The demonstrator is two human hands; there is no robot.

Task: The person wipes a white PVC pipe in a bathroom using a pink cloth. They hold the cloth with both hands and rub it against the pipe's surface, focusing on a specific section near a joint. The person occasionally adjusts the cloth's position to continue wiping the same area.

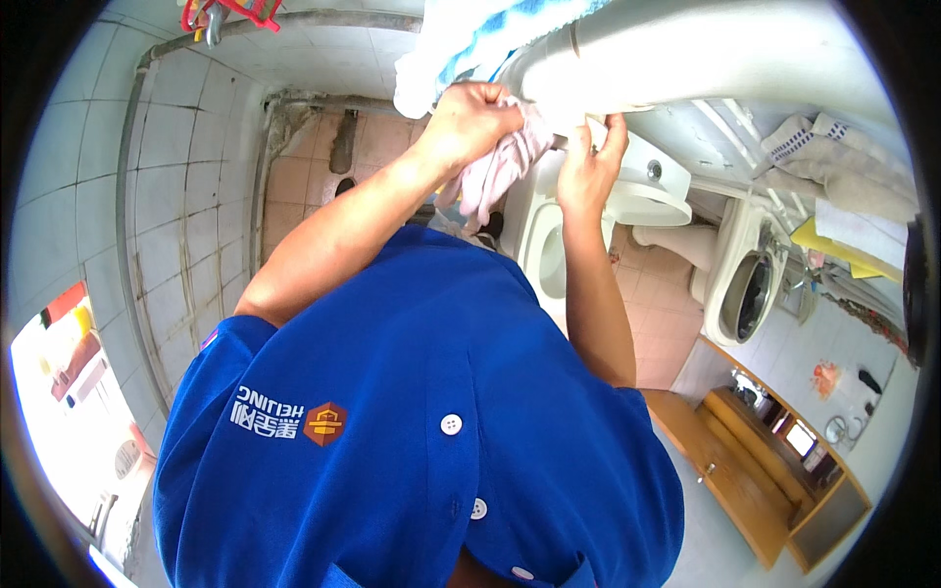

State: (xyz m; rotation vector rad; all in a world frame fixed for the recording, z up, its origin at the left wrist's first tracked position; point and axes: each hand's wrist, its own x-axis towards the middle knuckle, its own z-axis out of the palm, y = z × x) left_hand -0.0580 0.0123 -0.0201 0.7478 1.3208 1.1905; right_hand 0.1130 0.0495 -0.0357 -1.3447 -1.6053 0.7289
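My left hand (474,125) is shut on a crumpled pale pink cloth (503,165), possibly a glove, with finger-like ends hanging down. Its fingers are near the end of a large white rounded cylinder (684,51), which looks like a wall-mounted water heater. My right hand (592,173) reaches up to the underside of that cylinder, finger and thumb raised. Glare there hides whether it grips a small part or only touches. Beside the left hand hangs a blue and white towel (470,55). Below the right hand stands a white toilet (550,246) with its cistern (665,173).
A washbasin (772,294) stands at the right, below hanging towels (838,169). Further down is a wooden mirror cabinet (742,478) with a door swung out. White tiled wall (191,191) and a grey pipe (129,220) run along the left, with pinkish floor tiles (290,176) below.
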